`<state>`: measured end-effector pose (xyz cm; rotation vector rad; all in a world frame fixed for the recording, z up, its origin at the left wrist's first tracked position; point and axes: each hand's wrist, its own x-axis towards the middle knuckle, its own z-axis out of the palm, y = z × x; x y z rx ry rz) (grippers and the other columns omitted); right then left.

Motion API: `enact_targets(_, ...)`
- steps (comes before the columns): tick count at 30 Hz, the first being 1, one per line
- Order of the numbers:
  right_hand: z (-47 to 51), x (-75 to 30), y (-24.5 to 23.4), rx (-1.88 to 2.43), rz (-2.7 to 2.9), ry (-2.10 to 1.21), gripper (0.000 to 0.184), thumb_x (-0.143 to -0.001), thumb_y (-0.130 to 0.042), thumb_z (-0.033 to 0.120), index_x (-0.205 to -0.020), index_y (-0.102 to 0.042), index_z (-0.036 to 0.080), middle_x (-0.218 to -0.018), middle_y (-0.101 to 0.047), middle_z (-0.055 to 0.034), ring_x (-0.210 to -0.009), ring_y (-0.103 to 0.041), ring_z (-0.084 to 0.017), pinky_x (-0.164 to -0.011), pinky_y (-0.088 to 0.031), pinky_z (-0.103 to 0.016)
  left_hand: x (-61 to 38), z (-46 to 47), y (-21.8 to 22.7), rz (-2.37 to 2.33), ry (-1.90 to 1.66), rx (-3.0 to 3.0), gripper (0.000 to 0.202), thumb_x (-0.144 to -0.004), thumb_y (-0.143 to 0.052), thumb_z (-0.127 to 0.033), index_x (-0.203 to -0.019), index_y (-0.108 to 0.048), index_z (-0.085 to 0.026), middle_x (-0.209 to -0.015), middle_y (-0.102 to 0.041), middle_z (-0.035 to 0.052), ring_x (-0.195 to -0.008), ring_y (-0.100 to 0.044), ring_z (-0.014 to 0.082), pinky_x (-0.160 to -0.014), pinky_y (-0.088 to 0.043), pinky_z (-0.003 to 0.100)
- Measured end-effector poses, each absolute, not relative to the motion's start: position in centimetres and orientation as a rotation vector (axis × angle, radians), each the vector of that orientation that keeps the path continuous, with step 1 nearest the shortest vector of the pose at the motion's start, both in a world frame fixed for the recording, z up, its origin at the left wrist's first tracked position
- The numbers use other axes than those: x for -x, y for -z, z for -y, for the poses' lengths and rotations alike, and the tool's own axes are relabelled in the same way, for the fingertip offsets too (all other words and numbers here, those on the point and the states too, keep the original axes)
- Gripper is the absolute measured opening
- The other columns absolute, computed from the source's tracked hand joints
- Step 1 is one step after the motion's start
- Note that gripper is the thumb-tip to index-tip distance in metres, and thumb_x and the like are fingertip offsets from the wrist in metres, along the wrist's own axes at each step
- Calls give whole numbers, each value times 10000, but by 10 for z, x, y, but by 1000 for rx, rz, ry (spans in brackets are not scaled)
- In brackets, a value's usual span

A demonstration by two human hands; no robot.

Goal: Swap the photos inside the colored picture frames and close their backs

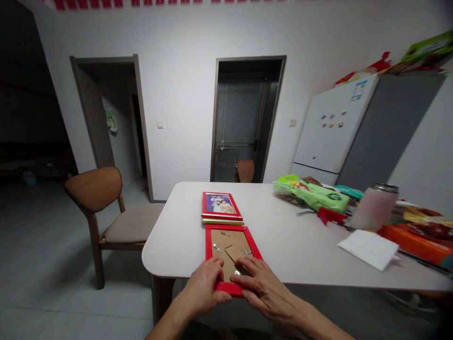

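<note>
A red picture frame lies face down at the table's near edge, its brown backing board and several small metal clips showing. My left hand grips its near left corner, thumb along the near edge and fingers curled over the side. On the near right, my right hand holds the frame too, thumb at the edge and fingertips by the clip at the near end. A thin dark stand wire shows on the backing. Just beyond lies a stack of picture frames, the top one red with a photo of people facing up.
The white table carries a green package, a pink tumbler, white tissue paper and an orange box on its right. A wooden chair stands left. A fridge stands behind at the right.
</note>
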<state>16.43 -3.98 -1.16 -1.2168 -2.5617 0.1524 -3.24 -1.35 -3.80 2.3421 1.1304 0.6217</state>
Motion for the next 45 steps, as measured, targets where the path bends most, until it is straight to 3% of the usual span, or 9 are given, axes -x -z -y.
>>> enact_targets(7, 41, -169, 10, 1158, 2591, -198, 298, -718, -466, 315, -996, -569, 284, -1117, -448, -50, -1066, -352, -223, -901, -281, -383, 33, 12, 38, -1160, -606, -2322, 551, -584, -669, -373, -1072, -487, -192, -1229, -439, 77, -1161, -342, 206, -955, -286, 336)
enact_targets(11, 31, -164, 9, 1218, 2540, -250, 345, -761, -406, 355, -1075, -526, 274, -1131, -460, -59, -1039, -390, -210, -882, -303, -367, 32, 12, 38, -1161, -622, -2313, 490, -543, -704, -320, -980, -521, -194, -1206, -458, 63, -1140, -361, 200, -942, -296, 318)
enact_targets(16, -6, -142, 17, 1347, 2419, -213, 343, -799, -325, 261, -1066, -537, 227, -1045, -518, -66, -956, -441, -189, -829, -328, -330, 32, 13, 38, -1138, -672, -2316, 327, -534, -713, -289, -787, -534, -185, -1152, -488, 54, -1075, -417, 208, -890, -336, 305)
enact_targets(25, -36, -123, 31, 1377, 2471, -113, 270, -771, -366, 195, -888, -606, 234, -928, -517, -44, -903, -427, -184, -768, -322, -310, 35, 16, 35, -1106, -697, -2299, 314, -532, -714, -272, -761, -522, -178, -1055, -522, 42, -960, -475, 199, -813, -371, 275)
enact_targets(30, -34, -125, 33, 1325, 2482, -135, 276, -760, -384, 183, -907, -605, 259, -945, -529, -35, -921, -439, -185, -769, -330, -304, 35, 16, 32, -1107, -711, -2296, 350, -516, -726, -260, -795, -530, -179, -1025, -534, 36, -947, -481, 198, -814, -377, 283)
enact_targets(34, -49, -131, 37, 1414, 2300, -193, 302, -781, -381, 264, -985, -596, 206, -991, -564, -72, -924, -484, -181, -789, -342, -278, 36, 18, 33, -1125, -671, -2312, 343, -506, -738, -269, -772, -543, -175, -1076, -523, 51, -1028, -445, 211, -868, -348, 294)
enact_targets(40, -87, -139, 44, 1728, 2006, -170, 229, -750, -438, 311, -740, -634, 193, -763, -642, -42, -692, -549, -140, -580, -346, -217, 36, 25, 37, -1163, -670, -2299, 417, -488, -752, -278, -841, -562, -165, -1144, -498, 79, -1060, -429, 228, -911, -322, 317)
enact_targets(45, -104, -137, 53, 1852, 1888, -169, 172, -714, -485, 296, -674, -606, 181, -712, -640, -39, -621, -536, -128, -512, -294, -212, 33, 27, 40, -1184, -682, -2285, 649, -472, -755, -272, -1052, -503, -128, -1157, -488, 109, -1071, -421, 230, -934, -311, 319)
